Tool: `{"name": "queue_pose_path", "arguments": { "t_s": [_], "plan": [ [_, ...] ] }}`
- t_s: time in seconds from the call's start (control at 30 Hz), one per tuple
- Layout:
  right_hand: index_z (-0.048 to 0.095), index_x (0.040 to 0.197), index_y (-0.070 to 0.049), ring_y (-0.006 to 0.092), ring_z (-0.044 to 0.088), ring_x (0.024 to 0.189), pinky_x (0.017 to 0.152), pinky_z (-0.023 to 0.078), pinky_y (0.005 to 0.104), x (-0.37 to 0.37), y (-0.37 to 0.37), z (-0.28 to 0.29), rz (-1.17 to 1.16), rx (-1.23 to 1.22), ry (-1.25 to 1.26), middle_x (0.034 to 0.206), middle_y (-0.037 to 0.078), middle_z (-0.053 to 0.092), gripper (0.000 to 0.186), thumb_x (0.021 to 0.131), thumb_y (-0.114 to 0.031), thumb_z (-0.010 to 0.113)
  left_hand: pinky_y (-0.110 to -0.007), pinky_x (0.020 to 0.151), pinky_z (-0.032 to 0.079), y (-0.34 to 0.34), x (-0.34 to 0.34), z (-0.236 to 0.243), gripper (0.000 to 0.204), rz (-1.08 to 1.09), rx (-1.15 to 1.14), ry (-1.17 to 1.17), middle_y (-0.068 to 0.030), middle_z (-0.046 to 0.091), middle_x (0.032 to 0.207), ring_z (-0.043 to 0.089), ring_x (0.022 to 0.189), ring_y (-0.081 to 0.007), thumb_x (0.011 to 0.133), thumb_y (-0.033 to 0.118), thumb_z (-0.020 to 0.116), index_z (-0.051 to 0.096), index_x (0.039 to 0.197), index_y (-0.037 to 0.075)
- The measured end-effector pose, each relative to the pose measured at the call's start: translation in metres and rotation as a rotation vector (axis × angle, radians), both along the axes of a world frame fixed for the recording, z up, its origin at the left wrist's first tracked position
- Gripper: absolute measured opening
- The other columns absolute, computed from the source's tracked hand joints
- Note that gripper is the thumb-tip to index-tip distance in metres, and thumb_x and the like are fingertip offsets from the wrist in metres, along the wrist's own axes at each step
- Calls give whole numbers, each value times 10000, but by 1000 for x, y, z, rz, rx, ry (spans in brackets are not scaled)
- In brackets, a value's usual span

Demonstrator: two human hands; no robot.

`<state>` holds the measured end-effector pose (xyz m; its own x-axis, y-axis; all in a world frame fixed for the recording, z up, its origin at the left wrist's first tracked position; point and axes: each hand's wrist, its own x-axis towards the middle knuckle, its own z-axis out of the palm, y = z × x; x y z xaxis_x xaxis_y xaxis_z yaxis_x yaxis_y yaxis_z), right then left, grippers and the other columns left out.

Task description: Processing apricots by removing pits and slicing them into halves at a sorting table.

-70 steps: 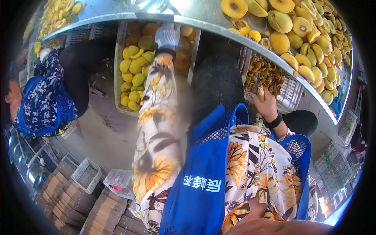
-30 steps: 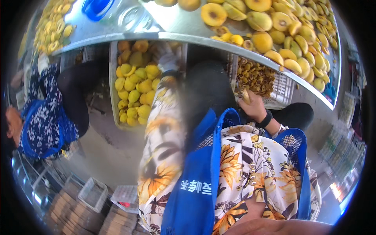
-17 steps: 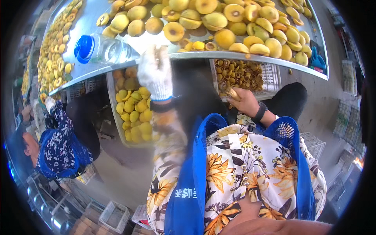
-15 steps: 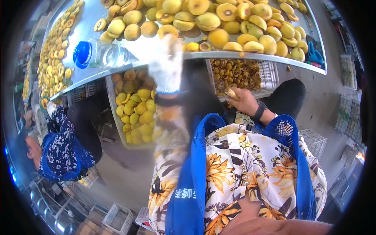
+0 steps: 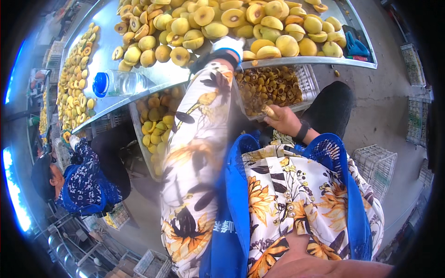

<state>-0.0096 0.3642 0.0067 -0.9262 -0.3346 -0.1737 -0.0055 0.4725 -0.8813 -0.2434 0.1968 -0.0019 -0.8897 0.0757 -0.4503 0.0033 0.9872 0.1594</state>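
So the left hand, in a white knit glove with a blue-edged cuff, is up at the front edge of a shiny metal table, right at the near side of a big heap of yellow, round, mostly cut-open fruit. Can't tell what those fingers are doing, they're out of sight past the glove and wrist, so no idea if they've got anything. The bare right hand is lower down, below the table edge, with its fingers curled around a short tan wooden-looking handle; the rest of that tool I can't make out. Just beyond it, under the table, there's a white plastic lattice crate full of brownish-yellow fruit scraps. Left of that, partly behind the flowery left sleeve, another pale crate holds yellow round fruit. A clear plastic bottle with a blue cap lies on its side on the table, between the heap and a long row of smaller yellow fruit pieces. Some crumpled blue thing sits in the table's right corner, and off to the left there's a co-worker in a dark floral top.
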Motion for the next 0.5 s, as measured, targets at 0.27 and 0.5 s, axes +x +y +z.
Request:
{"name": "queue_pose_path", "arguments": {
  "t_s": [0.27,0.5],
  "plan": [
    [509,1033,-39,358,586,711,625,462,365,-6,2,4,-187,-33,9,784,201,593,349,740,-160,656,-398,844,446,-47,35,43,599,-158,218,429,-159,519,1094,545,983,-305,625,165,678,459,1179,105],
    [475,1033,-41,382,578,738,626,456,389,-55,-11,48,-149,-3,87,785,219,582,341,770,-201,623,-437,679,549,-44,101,74,463,573,2328,-202,-207,481,1074,564,902,-327,773,46,551,368,1198,56]
  ]
}}
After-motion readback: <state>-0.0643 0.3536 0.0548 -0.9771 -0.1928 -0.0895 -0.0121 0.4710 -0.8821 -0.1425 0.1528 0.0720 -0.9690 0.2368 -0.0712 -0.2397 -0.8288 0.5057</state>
